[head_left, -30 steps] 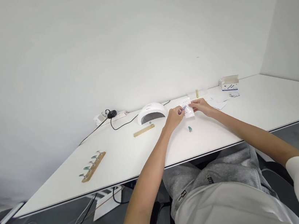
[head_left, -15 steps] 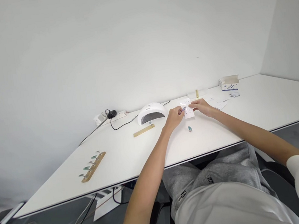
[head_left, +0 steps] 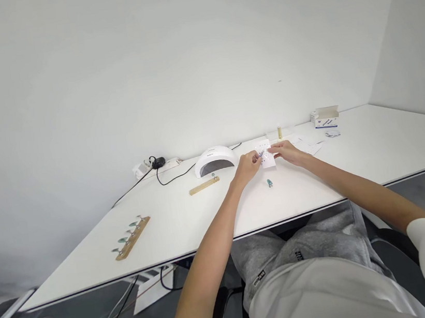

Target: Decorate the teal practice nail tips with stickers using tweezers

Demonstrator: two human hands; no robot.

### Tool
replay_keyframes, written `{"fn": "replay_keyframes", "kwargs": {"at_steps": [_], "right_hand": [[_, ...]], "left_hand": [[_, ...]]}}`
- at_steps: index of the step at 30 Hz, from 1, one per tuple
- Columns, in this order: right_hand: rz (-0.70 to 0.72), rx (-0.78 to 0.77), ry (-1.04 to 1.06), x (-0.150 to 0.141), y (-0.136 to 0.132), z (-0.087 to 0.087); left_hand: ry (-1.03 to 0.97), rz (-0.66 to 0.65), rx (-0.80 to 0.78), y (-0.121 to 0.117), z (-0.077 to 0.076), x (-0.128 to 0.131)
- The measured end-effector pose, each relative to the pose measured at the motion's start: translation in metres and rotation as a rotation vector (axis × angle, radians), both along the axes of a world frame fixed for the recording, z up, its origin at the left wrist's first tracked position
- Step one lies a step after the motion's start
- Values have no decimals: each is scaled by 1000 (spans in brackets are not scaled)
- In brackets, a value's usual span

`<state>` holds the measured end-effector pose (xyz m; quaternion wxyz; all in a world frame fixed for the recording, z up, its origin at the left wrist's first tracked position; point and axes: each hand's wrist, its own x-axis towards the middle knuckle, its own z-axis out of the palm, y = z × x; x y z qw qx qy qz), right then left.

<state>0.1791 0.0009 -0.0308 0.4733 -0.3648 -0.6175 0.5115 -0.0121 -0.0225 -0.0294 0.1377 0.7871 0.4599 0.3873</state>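
My left hand [head_left: 249, 164] is closed in a pinch on slim bluish tweezers [head_left: 262, 153], whose tip lies over a white sheet [head_left: 269, 163]. Small dark and shiny spots dot this sheet; they are too small to make out. From the other side, my right hand [head_left: 287, 152] grips the sheet's right edge between thumb and fingers. On the table just in front of the sheet stands a single teal nail tip [head_left: 269, 183] on a small metal holder.
A white nail lamp [head_left: 215, 157] stands left of my hands, before it a wooden bar [head_left: 203, 185] with one nail tip. Another wooden bar [head_left: 133, 238] carries several. Behind are a gold tube [head_left: 279, 132] and loose papers [head_left: 307, 146]; right, an open box [head_left: 325, 119].
The tweezers and sheet have barely shifted between my hands. The view has tilted very slightly; everything on the table stays in place.
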Motion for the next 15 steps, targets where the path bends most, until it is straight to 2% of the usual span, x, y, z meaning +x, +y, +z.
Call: {"fn": "replay_keyframes", "kwargs": {"at_steps": [15], "right_hand": [[15,-12,13,0,-3,2]], "left_hand": [[-16,-8,-21,-3,2,1]]}}
